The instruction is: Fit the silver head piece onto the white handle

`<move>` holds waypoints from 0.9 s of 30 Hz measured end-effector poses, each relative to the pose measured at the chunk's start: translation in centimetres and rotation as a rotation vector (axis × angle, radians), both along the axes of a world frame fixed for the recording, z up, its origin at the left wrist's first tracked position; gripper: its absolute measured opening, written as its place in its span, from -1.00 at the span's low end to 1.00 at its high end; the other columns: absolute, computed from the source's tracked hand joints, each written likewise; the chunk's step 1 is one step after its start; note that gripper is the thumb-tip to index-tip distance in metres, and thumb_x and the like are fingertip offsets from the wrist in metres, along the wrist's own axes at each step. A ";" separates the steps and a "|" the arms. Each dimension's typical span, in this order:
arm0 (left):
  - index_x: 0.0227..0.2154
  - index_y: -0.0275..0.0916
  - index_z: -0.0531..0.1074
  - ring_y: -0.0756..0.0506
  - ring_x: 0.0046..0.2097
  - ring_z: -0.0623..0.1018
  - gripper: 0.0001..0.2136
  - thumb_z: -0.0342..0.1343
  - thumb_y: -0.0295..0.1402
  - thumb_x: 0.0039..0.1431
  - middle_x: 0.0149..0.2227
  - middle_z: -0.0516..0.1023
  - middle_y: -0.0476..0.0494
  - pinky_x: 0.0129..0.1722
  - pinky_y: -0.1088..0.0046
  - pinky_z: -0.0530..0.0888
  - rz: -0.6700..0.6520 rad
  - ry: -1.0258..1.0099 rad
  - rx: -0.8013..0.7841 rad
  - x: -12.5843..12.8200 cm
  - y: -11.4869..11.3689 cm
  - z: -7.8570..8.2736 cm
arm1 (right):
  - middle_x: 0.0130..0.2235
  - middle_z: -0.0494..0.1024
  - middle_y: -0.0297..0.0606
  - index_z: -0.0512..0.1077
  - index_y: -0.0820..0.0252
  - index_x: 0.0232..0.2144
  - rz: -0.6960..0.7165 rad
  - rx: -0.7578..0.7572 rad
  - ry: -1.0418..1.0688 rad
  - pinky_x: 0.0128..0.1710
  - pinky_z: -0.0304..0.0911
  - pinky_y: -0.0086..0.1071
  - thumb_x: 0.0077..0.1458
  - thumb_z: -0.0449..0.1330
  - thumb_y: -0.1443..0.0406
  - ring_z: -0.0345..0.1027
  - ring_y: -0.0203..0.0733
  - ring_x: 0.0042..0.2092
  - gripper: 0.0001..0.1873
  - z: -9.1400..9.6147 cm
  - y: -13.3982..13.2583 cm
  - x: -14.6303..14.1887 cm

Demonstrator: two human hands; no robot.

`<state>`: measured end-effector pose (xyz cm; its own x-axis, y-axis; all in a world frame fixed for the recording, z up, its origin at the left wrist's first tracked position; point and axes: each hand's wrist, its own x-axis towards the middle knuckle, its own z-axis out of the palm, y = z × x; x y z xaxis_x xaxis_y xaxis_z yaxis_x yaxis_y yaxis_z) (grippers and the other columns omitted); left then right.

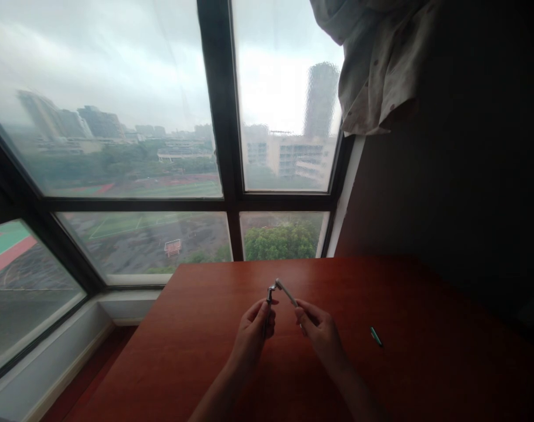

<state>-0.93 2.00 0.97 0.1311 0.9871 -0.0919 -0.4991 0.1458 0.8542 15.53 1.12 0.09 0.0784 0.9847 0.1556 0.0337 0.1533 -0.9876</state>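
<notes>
My left hand (258, 328) is closed round a slim dark shaft with a shiny metal top (269, 293), held upright above the table. In the fingers of my right hand (317, 327) is a thin grey metal bar (287, 291) that looks like a wrench, slanting up to the left. Its rounded end meets the shiny top of the left piece, or lies right beside it; whether they are joined I cannot tell. Both lower ends are partly hidden by my fingers.
Under my hands is a reddish-brown wooden table (196, 328). A small slender green object (376, 336) lies on it to the right. Beyond the far edge stand dark-framed windows (231, 205). A pale curtain (376, 70) hangs at the upper right, beside a dark wall (460, 176).
</notes>
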 end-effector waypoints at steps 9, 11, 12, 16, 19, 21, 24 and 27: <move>-0.31 -0.31 0.49 0.11 -0.57 0.19 -0.62 0.29 -0.09 -0.06 -0.56 0.26 0.06 -0.59 0.58 0.04 -0.018 -0.010 -0.003 -0.1 0.0 0.0 | -0.51 0.45 -0.28 0.54 0.32 -0.14 -0.007 -0.011 -0.010 -0.57 0.14 -0.46 0.00 0.20 -0.05 0.24 -0.29 -0.52 -0.42 -0.3 0.2 0.1; -0.31 -0.31 0.49 0.12 -0.56 0.19 -0.63 0.29 -0.09 -0.06 -0.56 0.26 0.06 -0.58 0.59 0.05 -0.012 -0.011 0.000 -0.1 0.0 0.1 | -0.52 0.43 -0.29 0.54 0.32 -0.13 0.010 -0.012 -0.006 -0.57 0.12 -0.47 0.02 0.20 -0.04 0.23 -0.30 -0.52 -0.43 -0.3 0.2 0.1; -0.31 -0.31 0.49 0.12 -0.56 0.19 -0.62 0.30 -0.09 -0.06 -0.56 0.27 0.06 -0.58 0.59 0.05 -0.008 -0.011 0.001 -0.1 -0.1 0.1 | -0.53 0.43 -0.30 0.54 0.32 -0.13 0.019 -0.014 -0.002 -0.57 0.11 -0.47 0.02 0.19 -0.04 0.22 -0.31 -0.53 -0.43 -0.3 0.1 0.1; -0.31 -0.32 0.49 0.11 -0.56 0.18 -0.63 0.29 -0.10 -0.05 -0.57 0.26 0.07 -0.58 0.58 0.03 -0.018 -0.007 0.001 -0.2 -0.1 0.3 | -0.54 0.42 -0.31 0.55 0.33 -0.14 0.013 -0.017 0.001 -0.57 0.12 -0.48 0.01 0.20 -0.05 0.22 -0.31 -0.53 -0.42 -0.1 0.0 0.1; -0.31 -0.31 0.50 0.12 -0.58 0.16 -0.62 0.29 -0.09 -0.06 -0.59 0.24 0.08 -0.59 0.57 0.01 -0.025 -0.004 -0.001 -0.2 -0.1 0.2 | -0.53 0.45 -0.29 0.55 0.33 -0.15 -0.023 -0.006 -0.016 -0.56 0.15 -0.47 -0.01 0.21 -0.06 0.26 -0.28 -0.51 -0.41 -0.1 0.0 0.1; -0.31 -0.31 0.50 0.12 -0.58 0.16 -0.61 0.29 -0.07 -0.07 -0.59 0.24 0.09 -0.59 0.57 0.01 -0.020 0.005 -0.001 -0.2 -0.1 0.2 | -0.53 0.46 -0.28 0.55 0.32 -0.15 -0.025 -0.002 -0.016 -0.57 0.15 -0.47 -0.01 0.21 -0.06 0.27 -0.27 -0.51 -0.41 -0.1 0.1 0.1; -0.31 -0.32 0.50 0.11 -0.58 0.16 -0.60 0.29 -0.06 -0.06 -0.58 0.24 0.08 -0.58 0.57 0.02 -0.010 0.024 0.008 -0.2 0.0 0.2 | -0.52 0.44 -0.28 0.55 0.32 -0.14 0.002 -0.002 -0.012 -0.58 0.15 -0.47 0.01 0.19 -0.06 0.26 -0.28 -0.52 -0.41 -0.1 0.1 0.1; -0.32 -0.32 0.51 0.11 -0.58 0.16 -0.59 0.29 -0.05 -0.08 -0.59 0.23 0.08 -0.59 0.56 0.02 0.003 0.051 0.020 -0.3 0.0 0.4 | -0.53 0.45 -0.28 0.55 0.32 -0.14 0.001 0.009 -0.035 -0.56 0.17 -0.47 0.02 0.19 -0.05 0.28 -0.27 -0.51 -0.42 0.1 0.0 0.1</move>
